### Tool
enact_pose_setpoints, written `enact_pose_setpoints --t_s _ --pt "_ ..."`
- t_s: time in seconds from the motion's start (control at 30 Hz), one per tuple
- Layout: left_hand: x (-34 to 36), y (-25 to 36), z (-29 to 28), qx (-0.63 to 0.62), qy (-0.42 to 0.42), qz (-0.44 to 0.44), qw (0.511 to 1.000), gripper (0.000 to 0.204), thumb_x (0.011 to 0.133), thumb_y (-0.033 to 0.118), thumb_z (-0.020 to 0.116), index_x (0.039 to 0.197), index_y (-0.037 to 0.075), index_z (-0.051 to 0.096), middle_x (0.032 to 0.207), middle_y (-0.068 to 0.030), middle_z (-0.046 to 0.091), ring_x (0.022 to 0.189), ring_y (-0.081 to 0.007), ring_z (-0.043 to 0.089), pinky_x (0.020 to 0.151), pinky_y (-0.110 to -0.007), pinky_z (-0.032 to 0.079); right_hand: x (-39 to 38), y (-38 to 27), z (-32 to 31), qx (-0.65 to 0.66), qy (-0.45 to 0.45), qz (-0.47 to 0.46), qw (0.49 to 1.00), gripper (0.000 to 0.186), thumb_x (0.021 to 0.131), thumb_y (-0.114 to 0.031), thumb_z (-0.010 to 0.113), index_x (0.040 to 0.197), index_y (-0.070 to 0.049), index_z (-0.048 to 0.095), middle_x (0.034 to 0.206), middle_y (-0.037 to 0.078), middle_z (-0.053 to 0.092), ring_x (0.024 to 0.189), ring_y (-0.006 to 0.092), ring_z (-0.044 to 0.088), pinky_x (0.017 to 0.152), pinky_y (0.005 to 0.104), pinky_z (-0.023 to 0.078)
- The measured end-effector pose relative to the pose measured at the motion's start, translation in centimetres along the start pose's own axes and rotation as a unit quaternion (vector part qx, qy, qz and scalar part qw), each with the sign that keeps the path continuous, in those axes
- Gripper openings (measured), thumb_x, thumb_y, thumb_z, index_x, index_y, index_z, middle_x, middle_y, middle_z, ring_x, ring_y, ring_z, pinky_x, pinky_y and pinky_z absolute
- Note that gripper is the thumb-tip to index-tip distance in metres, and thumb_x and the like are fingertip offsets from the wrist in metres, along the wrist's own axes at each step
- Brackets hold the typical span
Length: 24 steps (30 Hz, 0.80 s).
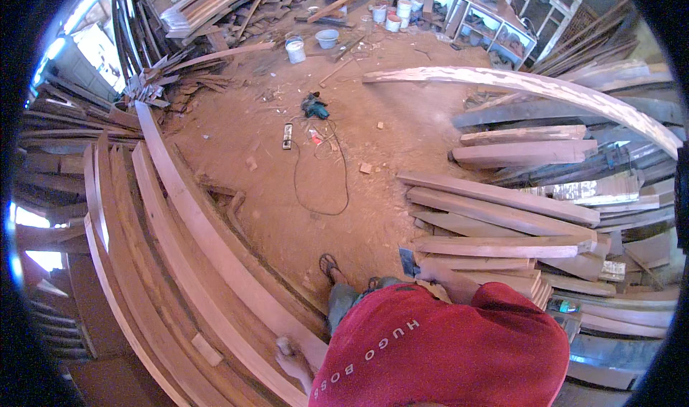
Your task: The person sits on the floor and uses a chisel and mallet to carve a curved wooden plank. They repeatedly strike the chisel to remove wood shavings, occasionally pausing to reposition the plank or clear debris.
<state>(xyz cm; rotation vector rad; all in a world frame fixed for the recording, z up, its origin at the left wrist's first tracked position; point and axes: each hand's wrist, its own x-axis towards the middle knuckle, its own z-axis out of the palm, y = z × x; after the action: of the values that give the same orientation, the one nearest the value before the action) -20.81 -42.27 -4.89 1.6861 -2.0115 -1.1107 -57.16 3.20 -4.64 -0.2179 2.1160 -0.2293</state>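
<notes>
Pale capital letters [366, 354] — two words, upside down — slant across the red shirt [466, 342].

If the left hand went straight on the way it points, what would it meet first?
Probably the long pinkish plank close by the left hand, though the depth between the two is hard to judge.

Pretty even, soft indoor light, kinda dim overall. Daylight blows out to white in the gaps [97, 55] far up and left of the left fingers [285, 347], with blue fringing toward the rim. Fisheye bends the planks [194, 206] beside those fingers hard — and the corners just go black. Stuff well beyond them looks soft, and the shirt [459, 349] to their right is grainy — speckly, even.
</notes>
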Motion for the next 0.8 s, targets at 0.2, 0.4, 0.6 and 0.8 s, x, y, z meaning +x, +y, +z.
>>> enact_pose_setpoints --t_s 0.2,0.4,0.6,0.8 --pt "9.8 16.0 2.2 0.260 0.025 0.134 0.956 0.079 0.066 0.039 0.083 0.130 0.004 0.051 0.118 -0.0220 0.057 0.106 -0.0413 0.058 0.088 -0.049 0.049 -3.7 -0.6 -2.1 0.093 0.007 0.059 0.994 0.035 0.079 -0.035 0.064 0.098 -0.005 0.067 0.077 0.017 0.069 0.064 0.0295 0.066 0.061 0.0444 0.054" --pt "15.8 19.2 5.2 0.296 -0.024 0.095 0.950 0.105 0.065 0.060 0.078 0.147 0.014 0.031 0.143 -0.0197 0.042 0.119 -0.0427 0.051 0.097 -0.050 0.046 -4.4 2.8 -0.5 0.100 0.018 0.091 0.991 0.038 0.079 -0.036 0.066 0.100 -0.005 0.067 0.080 0.018 0.069 0.068 0.0300 0.066 0.062 0.0440 0.053" --pt "20.7 13.1 7.1 0.268 -0.051 0.084 0.958 0.114 0.061 0.064 0.078 0.149 0.011 0.029 0.151 -0.0219 0.031 0.135 -0.0386 0.038 0.112 -0.044 0.032 -4.8 5.2 2.8 0.070 0.029 0.077 0.994 0.040 0.079 -0.038 0.067 0.102 -0.005 0.067 0.084 0.018 0.069 0.073 0.0305 0.067 0.064 0.0436 0.052" --pt "15.2 24.2 5.8 0.306 0.000 0.097 0.947 0.059 0.075 0.040 0.074 0.125 0.015 0.057 0.126 -0.0225 0.056 0.114 -0.0386 0.058 0.089 -0.047 0.052 -4.6 6.2 4.5 0.041 0.062 0.046 0.996 0.043 0.079 -0.040 0.069 0.104 -0.005 0.067 0.088 0.019 0.069 0.077 0.0310 0.067 0.065 0.0432 0.051"
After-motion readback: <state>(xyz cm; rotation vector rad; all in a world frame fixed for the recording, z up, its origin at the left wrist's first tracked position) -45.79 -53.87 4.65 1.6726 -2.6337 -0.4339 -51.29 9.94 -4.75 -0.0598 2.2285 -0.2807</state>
